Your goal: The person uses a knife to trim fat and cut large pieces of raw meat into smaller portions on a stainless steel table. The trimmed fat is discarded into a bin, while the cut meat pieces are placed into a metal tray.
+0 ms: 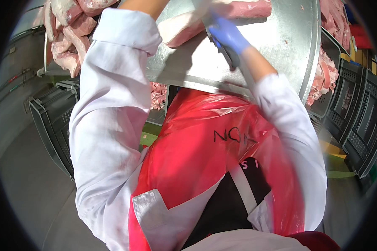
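Note:
My right hand, in a blue glove, is wrapped round a knife with a dark handle. The handle's butt sticks out below the hand, and the blade end is smeared by motion. Under and beyond that hand, a long pale pink cut of meat with a whitish fat side lies across a metal work surface. Its pink part runs on to the right past the glove; I cannot tell whether it is one piece or two. My left forearm reaches over the table's left side and leaves the picture at the top, so my left hand is hidden.
Large chunks of meat are heaped at the far left. Trimmings fill a container at the right, beside grey crates. Another dark crate stands low on the left. Small meat scraps show below the table's front edge.

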### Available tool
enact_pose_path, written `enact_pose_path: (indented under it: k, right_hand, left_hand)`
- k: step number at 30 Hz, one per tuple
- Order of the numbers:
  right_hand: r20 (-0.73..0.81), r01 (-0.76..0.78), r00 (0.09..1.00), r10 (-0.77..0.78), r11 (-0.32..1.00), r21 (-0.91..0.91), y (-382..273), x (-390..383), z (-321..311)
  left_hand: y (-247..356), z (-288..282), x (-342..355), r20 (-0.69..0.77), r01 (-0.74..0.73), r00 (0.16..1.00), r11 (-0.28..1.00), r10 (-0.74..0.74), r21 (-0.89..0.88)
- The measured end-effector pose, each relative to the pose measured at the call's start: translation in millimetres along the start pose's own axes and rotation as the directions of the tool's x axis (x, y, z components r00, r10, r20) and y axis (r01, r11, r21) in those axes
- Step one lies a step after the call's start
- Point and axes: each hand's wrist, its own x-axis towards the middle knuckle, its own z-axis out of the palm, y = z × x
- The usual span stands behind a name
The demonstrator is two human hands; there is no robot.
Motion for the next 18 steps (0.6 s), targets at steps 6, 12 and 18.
enact_pose_path:
  k: [6,12,18]
  right_hand:
    - [-0.013,0.066,0.998,-0.067,0.991,-0.115,27.1,-69.0,45.8]
    - [-0.045,0.005,0.999,-0.009,0.996,-0.086,-12.0,-7.8,59.9]
    - [0.005,-0.025,1.000,0.027,0.987,-0.160,-4.0,-63.5,88.3]
  left_hand:
    - [-4.1,-21.4,-19.2,-0.116,0.038,0.992,0.999,-0.038,-0.001]
    - [21.0,-51.9,-31.3,-0.086,-0.019,0.996,0.999,0.022,0.034]
    - [29.2,-75.9,-69.3,-0.191,-0.061,0.980,0.998,0.060,-0.001]
